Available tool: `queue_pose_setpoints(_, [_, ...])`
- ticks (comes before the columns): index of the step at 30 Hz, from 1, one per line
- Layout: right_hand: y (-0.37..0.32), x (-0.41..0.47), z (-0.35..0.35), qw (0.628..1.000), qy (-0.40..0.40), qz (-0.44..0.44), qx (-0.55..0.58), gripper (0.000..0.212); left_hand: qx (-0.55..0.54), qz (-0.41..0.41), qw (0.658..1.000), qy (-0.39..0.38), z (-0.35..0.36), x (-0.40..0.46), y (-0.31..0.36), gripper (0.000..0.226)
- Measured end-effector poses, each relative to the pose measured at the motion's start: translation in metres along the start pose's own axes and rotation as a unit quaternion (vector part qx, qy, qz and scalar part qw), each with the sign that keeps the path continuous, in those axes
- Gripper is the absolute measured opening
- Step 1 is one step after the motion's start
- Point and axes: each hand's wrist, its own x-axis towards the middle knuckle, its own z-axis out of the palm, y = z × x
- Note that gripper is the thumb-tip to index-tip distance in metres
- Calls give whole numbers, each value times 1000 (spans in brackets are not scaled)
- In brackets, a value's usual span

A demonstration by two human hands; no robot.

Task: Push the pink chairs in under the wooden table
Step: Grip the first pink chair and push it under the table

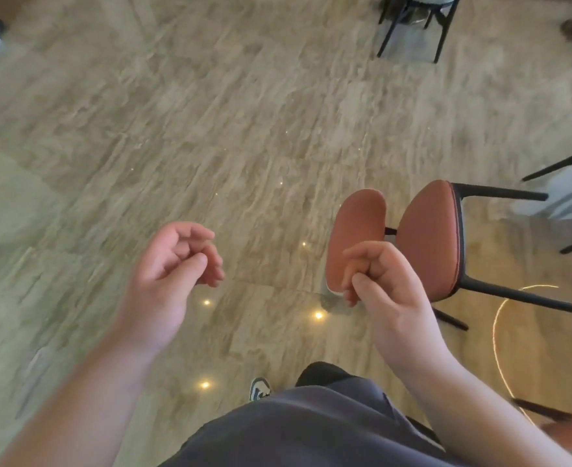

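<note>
In the head view, the left hand [176, 261] hangs loosely curled and empty; the right hand [384, 281] pinches the pink chair [429, 237] backrest's edge. No table shows; next seems steering it tableward.

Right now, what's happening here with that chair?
A person stands on a glossy floor, looking down at both bare hands. The left hand is loosely curled and holds nothing. The right hand is in front of a pink chair with black legs; whether it touches the backrest is unclear. No wooden table is clearly visible.
</note>
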Motion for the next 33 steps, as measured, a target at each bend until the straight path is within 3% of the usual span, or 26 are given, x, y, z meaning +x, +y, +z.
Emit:
queue_pose_setpoints(5, [1,71,-16,996,85,11,18,32,-5,9,998,-62,22,100,4,31])
queue_pose_setpoints(16, [-6,251,-96,983,171,16,65,32,10,10,989,-144,135,310,13,30])
queue_pose_setpoints(23, [-10,306,-142,971,235,15,38,42,19,-7,980,-197,199,400,16,25])
queue_pose_setpoints(33, [10,353,-159,907,413,40,67,33,35,-45,920,-389,294,520,-9,25])
